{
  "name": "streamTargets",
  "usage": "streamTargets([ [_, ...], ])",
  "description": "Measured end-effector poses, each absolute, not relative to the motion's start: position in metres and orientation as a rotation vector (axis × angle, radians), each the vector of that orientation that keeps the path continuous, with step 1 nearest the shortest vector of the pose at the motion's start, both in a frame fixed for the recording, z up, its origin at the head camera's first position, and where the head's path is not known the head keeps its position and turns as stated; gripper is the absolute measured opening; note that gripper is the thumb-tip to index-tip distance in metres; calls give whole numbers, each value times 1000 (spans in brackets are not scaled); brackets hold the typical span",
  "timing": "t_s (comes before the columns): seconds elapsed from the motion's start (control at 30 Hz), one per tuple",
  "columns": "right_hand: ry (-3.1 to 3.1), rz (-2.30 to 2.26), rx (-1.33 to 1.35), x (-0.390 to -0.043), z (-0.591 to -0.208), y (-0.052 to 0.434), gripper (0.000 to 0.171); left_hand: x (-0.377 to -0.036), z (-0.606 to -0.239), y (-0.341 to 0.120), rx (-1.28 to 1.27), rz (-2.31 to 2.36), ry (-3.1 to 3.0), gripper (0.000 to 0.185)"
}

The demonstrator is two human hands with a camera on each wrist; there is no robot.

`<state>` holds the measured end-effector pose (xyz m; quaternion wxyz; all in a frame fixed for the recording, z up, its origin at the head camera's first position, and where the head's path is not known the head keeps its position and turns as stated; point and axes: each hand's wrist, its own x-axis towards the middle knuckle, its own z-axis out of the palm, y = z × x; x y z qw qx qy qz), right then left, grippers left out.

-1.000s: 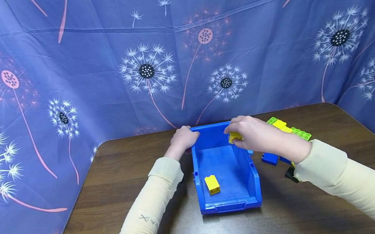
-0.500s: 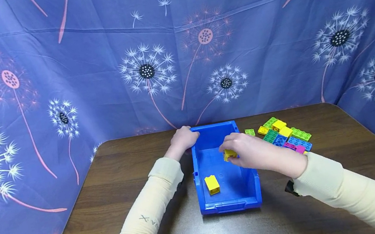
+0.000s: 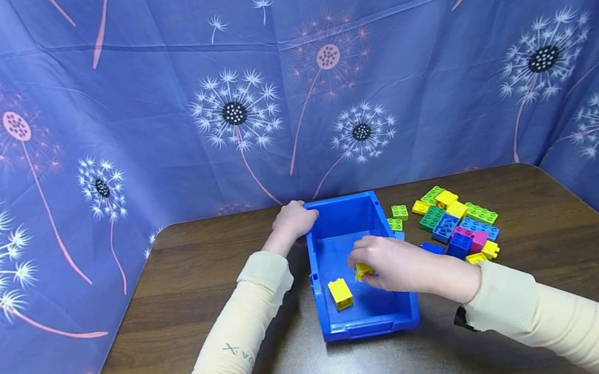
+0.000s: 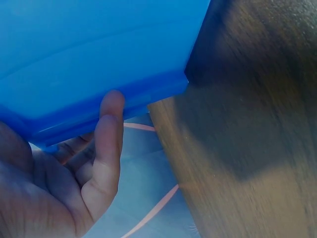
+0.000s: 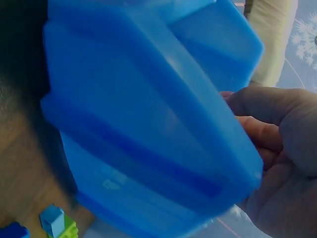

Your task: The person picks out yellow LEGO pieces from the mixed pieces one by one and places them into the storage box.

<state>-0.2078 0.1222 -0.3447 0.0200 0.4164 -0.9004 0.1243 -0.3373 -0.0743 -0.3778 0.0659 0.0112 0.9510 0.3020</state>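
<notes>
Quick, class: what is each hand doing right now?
Left hand: grips the far left corner of the blue bin.
Right hand: holds a yellow brick inside the bin.

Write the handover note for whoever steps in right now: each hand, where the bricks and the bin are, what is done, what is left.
Left hand: grips the far left corner of the blue bin, steadying it.
Right hand: inside the bin, its fingers pinch a yellow brick low over the bin floor, not released.
Bin: on the wooden table, with one yellow brick already inside, near the front left.
Done: one yellow brick binned, a second almost down.
Left: let go of the held brick. The pile of loose bricks lies on the table to the right of the bin, green, yellow, blue and pink; more yellow ones show in it.
</notes>
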Motion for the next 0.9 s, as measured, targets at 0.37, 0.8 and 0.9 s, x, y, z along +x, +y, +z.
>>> streamTargets([
  [0.37, -2874, 344, 1330, -200, -361, 111, 29, -335, -373, -75, 32, 947, 2827, 35],
  [0.8, -2899, 234, 1374, -195, -371, 96, 28, -338, -373, -76, 56, 939, 2834, 36],
  [0.9, -2896, 229, 1376, -195, -372, 95, 28, -338, -374, -75, 61, 934, 2833, 35],
])
